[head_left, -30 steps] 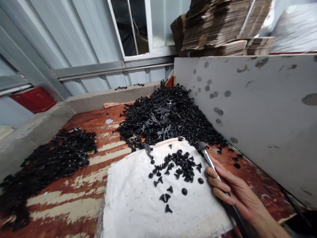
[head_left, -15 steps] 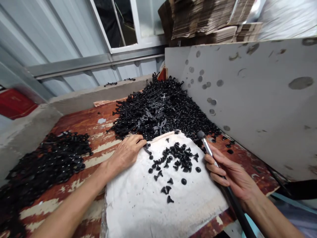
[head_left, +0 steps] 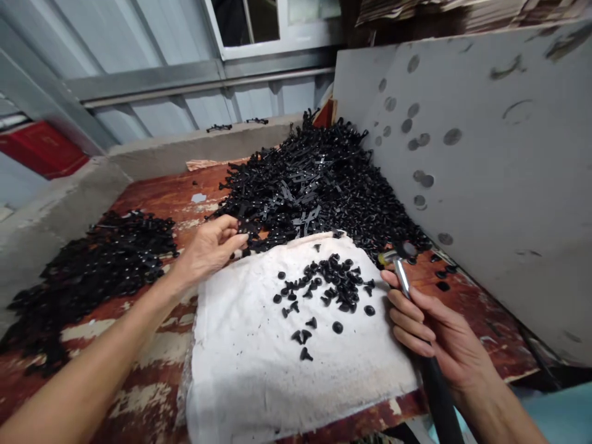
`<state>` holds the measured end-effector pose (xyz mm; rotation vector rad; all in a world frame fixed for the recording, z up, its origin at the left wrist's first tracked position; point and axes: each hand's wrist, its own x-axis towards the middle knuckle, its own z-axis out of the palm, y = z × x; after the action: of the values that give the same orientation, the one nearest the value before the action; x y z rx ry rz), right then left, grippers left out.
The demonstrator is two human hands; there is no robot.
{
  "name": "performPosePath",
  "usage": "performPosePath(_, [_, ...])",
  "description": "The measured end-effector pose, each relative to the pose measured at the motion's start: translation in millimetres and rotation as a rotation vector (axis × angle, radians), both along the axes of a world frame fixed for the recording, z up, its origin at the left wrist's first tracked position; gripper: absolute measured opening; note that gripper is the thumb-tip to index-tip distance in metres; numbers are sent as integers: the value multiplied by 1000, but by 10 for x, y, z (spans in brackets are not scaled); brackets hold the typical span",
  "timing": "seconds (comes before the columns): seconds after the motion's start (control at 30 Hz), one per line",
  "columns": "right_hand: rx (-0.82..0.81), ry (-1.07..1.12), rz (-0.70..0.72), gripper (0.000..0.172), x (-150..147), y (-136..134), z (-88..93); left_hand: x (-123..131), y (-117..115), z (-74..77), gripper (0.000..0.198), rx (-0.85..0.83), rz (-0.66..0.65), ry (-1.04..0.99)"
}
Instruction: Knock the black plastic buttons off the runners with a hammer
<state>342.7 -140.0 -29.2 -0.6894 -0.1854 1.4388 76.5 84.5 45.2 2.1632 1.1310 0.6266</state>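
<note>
My right hand [head_left: 430, 327] grips a small two-faced hammer [head_left: 401, 271] by its dark handle. The hammer has a metal neck, one yellow face and one dark face, and its head is raised by the right edge of a white cloth [head_left: 250, 382]. At the near left edge of the black parts pile, my left hand [head_left: 213, 246] has its fingers bent together. Whatever they hold merges with the black pieces behind. Many small black flared, stemmed pieces [head_left: 340, 277] lie scattered on the cloth, some upright and some on their sides.
A big heap of black strip-like parts [head_left: 296, 185] fills the back corner against a grey spotted board [head_left: 485, 185]. Another black heap [head_left: 102, 265] lies at left on the worn red-brown table [head_left: 161, 191]. A low concrete ledge [head_left: 157, 151] runs behind.
My left hand has moved left off the cloth to the heap; the curved black strip by its fingers no longer shows there. The hammer head has turned, showing its yellow face. The view has shifted.
</note>
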Motion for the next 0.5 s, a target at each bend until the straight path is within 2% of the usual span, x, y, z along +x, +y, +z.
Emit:
performPosePath(0.1, [0, 21, 2, 20, 9, -29, -2, -178, -233, 8, 32, -382, 37, -56])
performPosePath(0.17, [-3, 30, 12, 15, 8, -41, 3, -290, -387, -45, 34, -457, 44, 50])
performPosePath(0.2, [-4, 32, 25, 14, 6, -44, 7, -331, -460, -78, 34, -394, 67, 122])
performPosePath(0.23, [-2, 32, 41, 14, 3, -46, 10, -358, -531, -111, 34, -259, 105, 197])
performPosePath(0.33, [9, 18, 89, 15, -4, -40, 19, -318, -740, -189, 34, 328, 203, 383])
performPosePath(0.4, [17, 8, 89, 16, -5, -32, 20, -193, -864, -225, 37, 552, 97, 428])
performPosePath(0.5, [13, -2, 68, 16, -3, -21, 18, 88, -970, -266, 36, 587, -230, 401])
